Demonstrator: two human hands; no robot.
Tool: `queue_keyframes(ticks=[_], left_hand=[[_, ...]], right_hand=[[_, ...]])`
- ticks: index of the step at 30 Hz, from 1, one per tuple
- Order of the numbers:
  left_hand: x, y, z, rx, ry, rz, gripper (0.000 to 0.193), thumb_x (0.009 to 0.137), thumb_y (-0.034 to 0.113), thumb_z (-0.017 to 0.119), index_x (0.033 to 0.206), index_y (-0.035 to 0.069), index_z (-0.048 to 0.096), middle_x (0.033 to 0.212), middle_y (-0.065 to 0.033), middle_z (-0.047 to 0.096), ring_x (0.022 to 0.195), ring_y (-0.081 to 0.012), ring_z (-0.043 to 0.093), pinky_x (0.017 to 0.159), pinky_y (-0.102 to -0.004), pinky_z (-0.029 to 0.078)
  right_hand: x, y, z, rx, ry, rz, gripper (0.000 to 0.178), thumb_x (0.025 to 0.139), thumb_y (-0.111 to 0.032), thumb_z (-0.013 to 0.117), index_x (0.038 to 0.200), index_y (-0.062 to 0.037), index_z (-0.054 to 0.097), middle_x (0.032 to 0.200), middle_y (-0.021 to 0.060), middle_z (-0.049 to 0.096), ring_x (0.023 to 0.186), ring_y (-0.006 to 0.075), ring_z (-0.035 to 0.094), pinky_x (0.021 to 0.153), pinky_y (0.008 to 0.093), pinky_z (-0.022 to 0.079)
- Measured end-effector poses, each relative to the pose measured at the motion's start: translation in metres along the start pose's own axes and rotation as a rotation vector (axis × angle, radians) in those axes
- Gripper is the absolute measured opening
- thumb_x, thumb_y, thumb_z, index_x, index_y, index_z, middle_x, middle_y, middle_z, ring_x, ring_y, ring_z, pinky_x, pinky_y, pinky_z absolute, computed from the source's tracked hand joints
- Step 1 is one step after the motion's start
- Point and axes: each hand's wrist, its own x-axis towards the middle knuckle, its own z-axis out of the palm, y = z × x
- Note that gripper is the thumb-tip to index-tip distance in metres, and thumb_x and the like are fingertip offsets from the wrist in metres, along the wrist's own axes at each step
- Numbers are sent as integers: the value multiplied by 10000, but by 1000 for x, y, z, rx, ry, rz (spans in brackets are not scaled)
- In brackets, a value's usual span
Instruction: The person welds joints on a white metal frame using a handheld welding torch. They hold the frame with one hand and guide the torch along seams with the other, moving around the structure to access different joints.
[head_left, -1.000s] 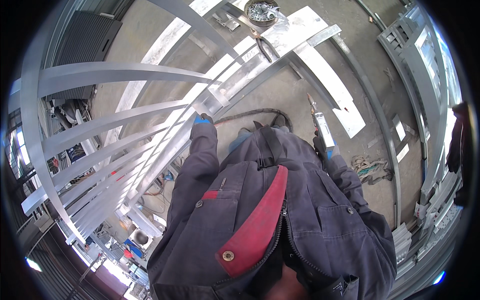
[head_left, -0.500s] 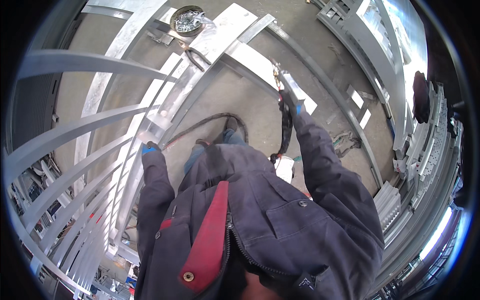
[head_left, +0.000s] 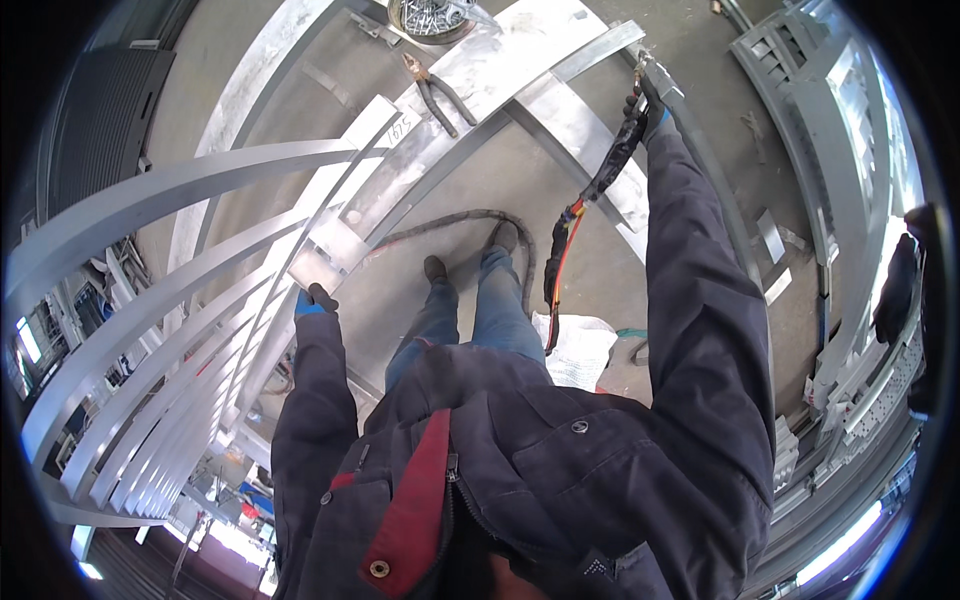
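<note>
My right hand (head_left: 650,105), in a dark glove with a blue cuff, is stretched forward over the frame. It grips what looks like a welding torch (head_left: 639,72) with a brass-coloured head and a thick black-sleeved cable (head_left: 617,158). A flat grey piece (head_left: 664,78) lies beside that hand. My left hand (head_left: 316,299), gloved likewise, is by the long steel beam on the left. Its dark thumb shows, next to a pale flat piece (head_left: 316,268); its other fingers are hidden. Pliers (head_left: 432,92) with dark handles lie on the bright steel plate (head_left: 500,60).
A round tin of bolts (head_left: 432,20) stands at the far edge. Curved grey bars (head_left: 180,190) fan out on the left. A dark hose (head_left: 450,217) loops around my feet. A white sack (head_left: 580,350) lies on the floor, and metal profiles (head_left: 870,400) are stacked at right.
My right hand has moved forward and to the right with the torch, pulling its cable straighter. The view has shifted, showing more of my legs. My left hand stays near the beam.
</note>
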Motion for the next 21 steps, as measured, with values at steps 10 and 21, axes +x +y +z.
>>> queue_keyframes(ticks=[10,21], left_hand=[[-3,3,3,-124,50,-52,330,1011,393,547,926,74,558,614,-80,573,419,-172,434,416,-358,340],[19,-18,-5,-85,10,47,329,1002,418,597,908,106,547,613,-79,574,444,-177,458,419,-366,325]], right_hand=[[40,46,-5,96,81,109,458,838,-443,818,1058,-101,609,736,65,605,551,199,587,490,351,497],[-43,66,-5,-181,203,-153,793,849,-331,813,1435,99,495,1307,215,641,1071,233,663,927,347,524]])
